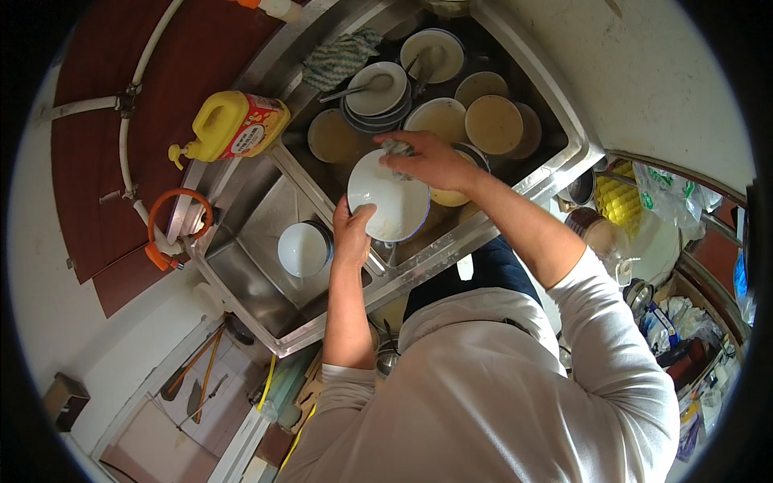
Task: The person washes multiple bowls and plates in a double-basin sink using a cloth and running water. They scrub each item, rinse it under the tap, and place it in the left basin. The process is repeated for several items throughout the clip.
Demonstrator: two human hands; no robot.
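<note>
My left hand (pixel 353 232) grips the near left rim of a white bowl with a blue edge (pixel 395 202), thumb inside. The bowl is tilted above the right basin of a stainless-steel sink (pixel 477 232). My right hand (pixel 432 162) holds a crumpled grey-green cloth (pixel 397 158) at the bowl's far rim. Beyond, several bowls sit in murky water, among them one filled with cloudy liquid (pixel 494 125). A stack of bowls (pixel 377 90) there carries a metal spoon (pixel 362 86). In the left basin stands a small stack of white bowls (pixel 302 249).
A yellow detergent jug with a pump (pixel 232 127) stands on the sink's back ledge. A striped cloth (pixel 341 58) drapes near the far corner. An orange hose (pixel 158 211) curves beside the left basin. Plastic bags (pixel 670 193) and a cluttered box (pixel 682 326) are at the right.
</note>
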